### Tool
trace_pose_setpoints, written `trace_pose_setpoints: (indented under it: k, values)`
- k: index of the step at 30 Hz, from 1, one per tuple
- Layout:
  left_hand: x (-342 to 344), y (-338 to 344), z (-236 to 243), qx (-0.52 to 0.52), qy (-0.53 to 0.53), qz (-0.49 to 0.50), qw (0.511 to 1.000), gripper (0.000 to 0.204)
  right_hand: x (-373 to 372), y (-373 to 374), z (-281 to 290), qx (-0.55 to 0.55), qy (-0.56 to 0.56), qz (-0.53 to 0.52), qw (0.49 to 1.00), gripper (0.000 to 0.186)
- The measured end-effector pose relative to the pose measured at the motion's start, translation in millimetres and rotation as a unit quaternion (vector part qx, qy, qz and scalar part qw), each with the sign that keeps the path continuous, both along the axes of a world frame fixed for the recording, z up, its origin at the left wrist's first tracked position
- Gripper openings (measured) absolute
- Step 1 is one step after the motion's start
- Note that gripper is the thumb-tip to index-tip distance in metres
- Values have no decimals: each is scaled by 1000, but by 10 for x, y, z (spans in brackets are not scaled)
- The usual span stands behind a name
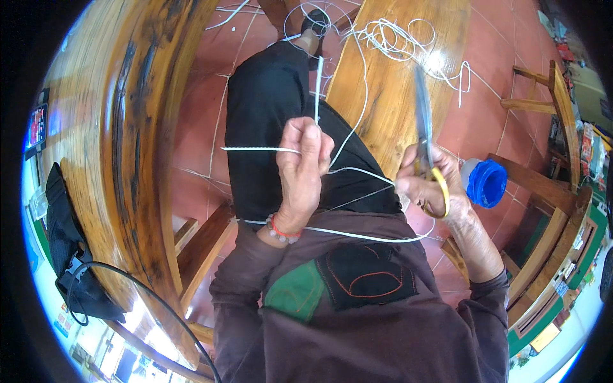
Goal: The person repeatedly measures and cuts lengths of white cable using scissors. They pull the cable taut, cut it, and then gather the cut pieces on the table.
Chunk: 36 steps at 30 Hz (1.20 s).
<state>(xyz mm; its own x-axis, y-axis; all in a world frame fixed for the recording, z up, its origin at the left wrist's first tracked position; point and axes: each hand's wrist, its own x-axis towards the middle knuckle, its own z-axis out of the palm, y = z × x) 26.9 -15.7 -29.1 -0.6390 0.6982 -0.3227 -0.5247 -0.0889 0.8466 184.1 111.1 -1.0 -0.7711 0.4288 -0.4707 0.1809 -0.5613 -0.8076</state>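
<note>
My left hand [301,169], with a beaded bracelet at its wrist, is above my lap. Its fingers are closed on thin white cord [258,149], with one end out to the left and a stiffer length upright above the fist. To the right, my right hand [418,188] grips scissors [422,105] with yellow handles, blades pointing away from me. A strand of cord runs between the two hands and meets the right fingertips; whether they pinch it I cannot tell. Another strand [364,237] loops low across my shirt.
Loose coils of white cord [389,39] lie on the wooden bench [377,96] ahead. A blue-rimmed tub [488,184] is just right of my right hand. A thick wooden table [108,159] is at left, with a black bag [70,249]. A wooden stool [543,105] stands at far right.
</note>
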Motion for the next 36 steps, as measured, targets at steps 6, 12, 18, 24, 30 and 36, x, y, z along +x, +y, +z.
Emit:
trace_pose_setpoints:
  k: [6,12,18,24,30,36]
  values:
    - [108,19,28,3,49,-175,983,11,27,148,-3,-4,1,-78,997,27]
    - [72,58,177,-6,-8,-362,932,21,5,240,-15,4,-2,-80,997,30]
    - [47,9,52,-46,55,-231,970,20,92,394,58,-35,49,-116,991,33]
    - [-140,32,40,-50,32,-211,976,28,207,630,29,0,83,-139,987,29]
    - [-550,-116,87,90,-85,-78,989,29,320,795,-229,136,1,-164,977,28]
    - [-649,-257,86,63,-91,-10,994,28,453,819,-431,127,-15,-147,981,22]
